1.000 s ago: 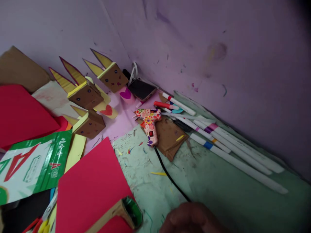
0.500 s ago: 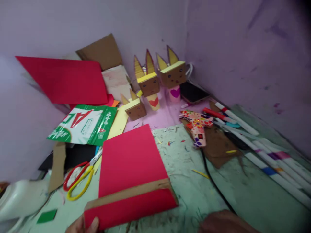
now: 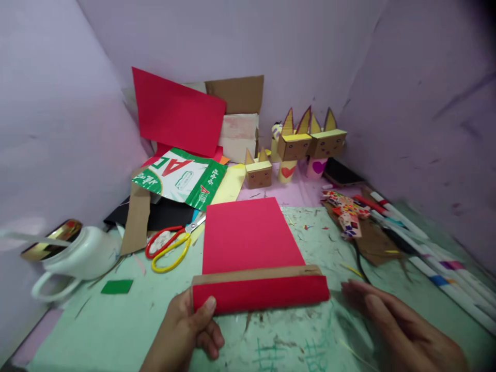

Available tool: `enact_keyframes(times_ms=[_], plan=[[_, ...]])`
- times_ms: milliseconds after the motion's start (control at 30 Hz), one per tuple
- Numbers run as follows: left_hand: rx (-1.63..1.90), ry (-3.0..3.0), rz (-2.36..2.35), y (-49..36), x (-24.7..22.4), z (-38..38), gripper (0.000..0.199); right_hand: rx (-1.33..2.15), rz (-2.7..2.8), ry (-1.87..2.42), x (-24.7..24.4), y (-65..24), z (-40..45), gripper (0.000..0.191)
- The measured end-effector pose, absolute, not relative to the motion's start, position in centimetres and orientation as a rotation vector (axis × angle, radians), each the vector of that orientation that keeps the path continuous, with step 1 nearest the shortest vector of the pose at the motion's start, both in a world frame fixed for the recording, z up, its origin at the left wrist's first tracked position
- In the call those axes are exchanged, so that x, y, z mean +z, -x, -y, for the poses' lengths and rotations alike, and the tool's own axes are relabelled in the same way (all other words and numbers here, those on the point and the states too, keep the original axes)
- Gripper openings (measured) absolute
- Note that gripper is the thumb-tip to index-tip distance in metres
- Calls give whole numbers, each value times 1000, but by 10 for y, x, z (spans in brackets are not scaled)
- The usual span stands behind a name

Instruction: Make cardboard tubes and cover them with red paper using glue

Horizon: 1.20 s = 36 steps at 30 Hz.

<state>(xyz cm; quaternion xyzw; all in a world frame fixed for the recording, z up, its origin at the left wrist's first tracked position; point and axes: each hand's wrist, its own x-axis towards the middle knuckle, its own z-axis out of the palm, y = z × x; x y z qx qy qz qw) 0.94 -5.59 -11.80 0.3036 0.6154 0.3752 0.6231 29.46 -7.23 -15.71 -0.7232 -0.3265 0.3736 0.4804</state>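
Rolled red paper sheet with cardboard strip [image 3: 259, 292] being pinched at end by left hand [image 3: 186, 330]; right hand [image 3: 403, 330] being held flat, fingers extended, empty, just beside roll.

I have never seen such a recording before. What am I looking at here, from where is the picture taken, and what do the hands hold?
There is no machine here. A person wears a camera on the head, so the picture looks forward and down at that person's own two hands.

The left hand grips the left end of a red paper sheet, whose near edge is wrapped around a cardboard tube. The right hand lies open and flat on the green table, just right of the roll, holding nothing.

Also on the table: red and yellow scissors, a white jug, a patterned glue gun, markers, and three small cardboard figures with pointed ears at the back.
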Motion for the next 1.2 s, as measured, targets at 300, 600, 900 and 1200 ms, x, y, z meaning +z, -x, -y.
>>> enact_keyframes(times_ms=[300,600,900,1200], plan=[[772,-851,-1195,6,-117,65,59,1033,1106,1591,-127,-271,55,37],[580,-1576,-1153,43,-93,61,64,1189,1086,1508,-129,-278,52,43],[1787,-1445,-948,16,-60,-11,66,1440,665,1100,-95,-228,7,36],[1336,-1461,-1202,-22,-62,-39,27,1598,796,1020,-83,-186,-29,35]])
